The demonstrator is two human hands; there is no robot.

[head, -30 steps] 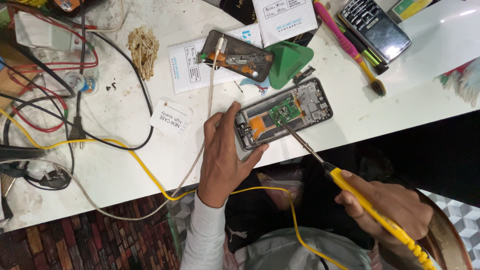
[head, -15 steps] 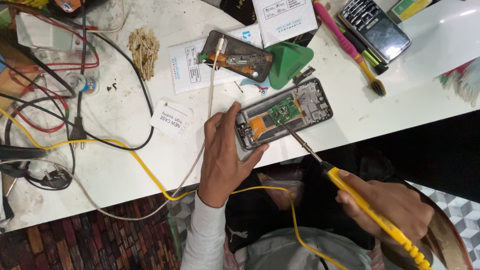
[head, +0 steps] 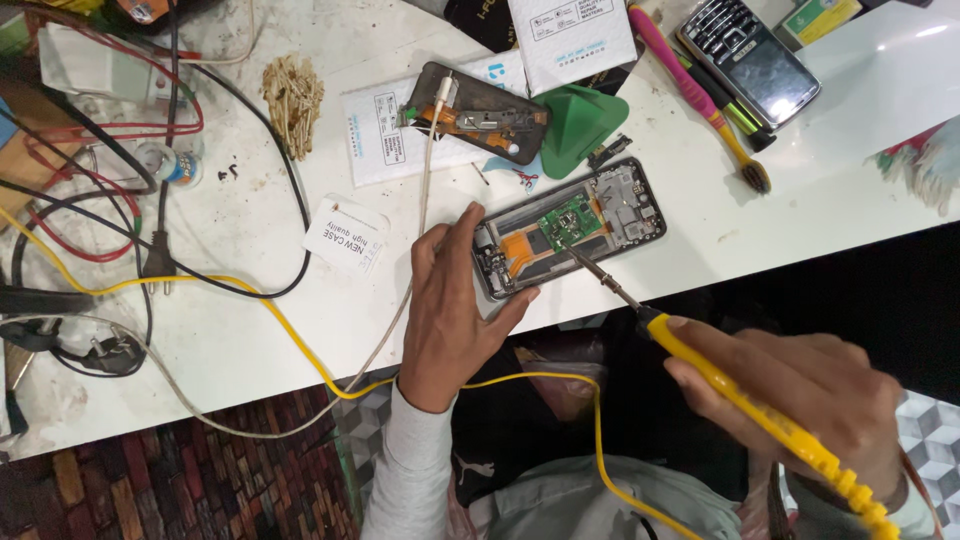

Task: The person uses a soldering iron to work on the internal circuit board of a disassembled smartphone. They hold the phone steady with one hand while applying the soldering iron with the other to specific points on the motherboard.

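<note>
Opened phone (head: 570, 228): flat on white bench (head: 250, 330) near its front edge, circuit board exposed (likely fragile; best held by the frame edges). Left hand (head: 455, 310) fingers clamped on its end. Right hand (head: 800, 390) closed around yellow soldering iron (head: 740, 400), tip on the board.

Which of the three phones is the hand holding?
The opened phone with its green circuit board showing, at the table's edge. The left hand grips its end, and the yellow soldering iron touches it. The other opened phone and the keypad phone lie untouched.
</note>
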